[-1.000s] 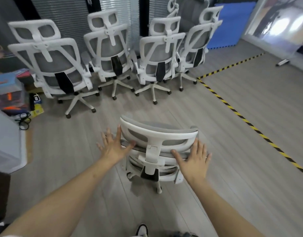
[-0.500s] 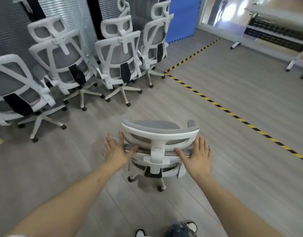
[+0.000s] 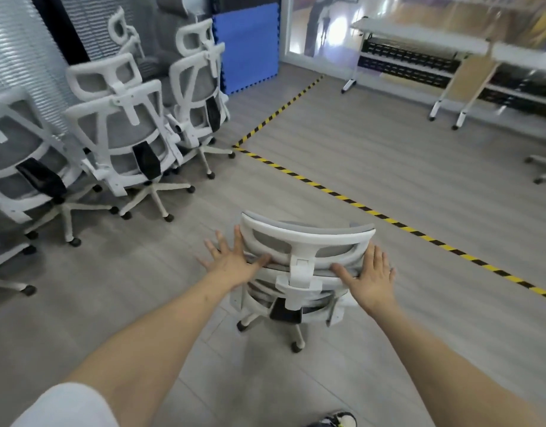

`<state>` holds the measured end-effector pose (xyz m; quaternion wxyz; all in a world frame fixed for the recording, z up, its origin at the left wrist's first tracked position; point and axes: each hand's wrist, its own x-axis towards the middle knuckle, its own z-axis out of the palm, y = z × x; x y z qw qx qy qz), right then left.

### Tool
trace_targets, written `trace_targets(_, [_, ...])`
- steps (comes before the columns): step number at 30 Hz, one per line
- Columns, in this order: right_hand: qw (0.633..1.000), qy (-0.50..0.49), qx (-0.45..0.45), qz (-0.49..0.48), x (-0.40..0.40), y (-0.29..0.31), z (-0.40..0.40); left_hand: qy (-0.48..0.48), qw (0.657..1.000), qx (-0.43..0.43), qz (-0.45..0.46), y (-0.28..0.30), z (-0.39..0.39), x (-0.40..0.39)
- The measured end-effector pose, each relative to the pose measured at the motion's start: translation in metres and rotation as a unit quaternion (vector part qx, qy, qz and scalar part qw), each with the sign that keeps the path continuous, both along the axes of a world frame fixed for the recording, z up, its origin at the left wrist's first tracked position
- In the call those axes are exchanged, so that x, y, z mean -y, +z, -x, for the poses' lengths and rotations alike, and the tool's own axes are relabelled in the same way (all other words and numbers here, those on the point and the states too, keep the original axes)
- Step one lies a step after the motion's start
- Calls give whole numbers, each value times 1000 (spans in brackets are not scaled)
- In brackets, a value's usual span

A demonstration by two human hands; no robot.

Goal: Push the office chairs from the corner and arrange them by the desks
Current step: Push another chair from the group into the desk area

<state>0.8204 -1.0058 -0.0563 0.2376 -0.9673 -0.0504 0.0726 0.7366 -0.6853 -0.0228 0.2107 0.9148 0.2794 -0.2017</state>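
Head view: white-framed, grey-mesh office chair [image 3: 305, 260], back toward camera, 2 hands' spread fingers [image 3: 222, 245] flat against its headrest.

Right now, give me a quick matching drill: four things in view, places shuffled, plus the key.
Things:
1. left hand
2. blue mat
3. striped tape
4. desks

Places:
A. upright against the far wall
B. flat on the pushed chair, headrest's left side
C. far right, across the tape
D. on the floor, right of the chair

Pairs: 1-B, 2-A, 3-D, 4-C
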Motion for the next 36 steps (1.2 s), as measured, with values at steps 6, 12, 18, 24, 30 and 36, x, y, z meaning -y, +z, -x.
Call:
trace_targets(6, [999,-45,-31,-1,82,2,-71,-15,1000,17,3,-5,-103,79])
trace_targets(12, [997,-77,-23,-2,170,-1,-153,-43,999,28,11,-8,-211,161])
trace_targets(18, [993,-114,-13,-11,255,0,-242,-84,995,27,52,-7,-325,240])
trace_targets(24, [987,-160,-30,2,324,1,-333,-130,988,39,69,-11,-452,310])
trace_targets(30, [976,-210,-49,10,385,1,-430,-189,979,27,74,-6,-581,379])
trace_targets(36, [964,-256,-69,13,447,3,-519,-233,970,-3,61,3,-698,446])
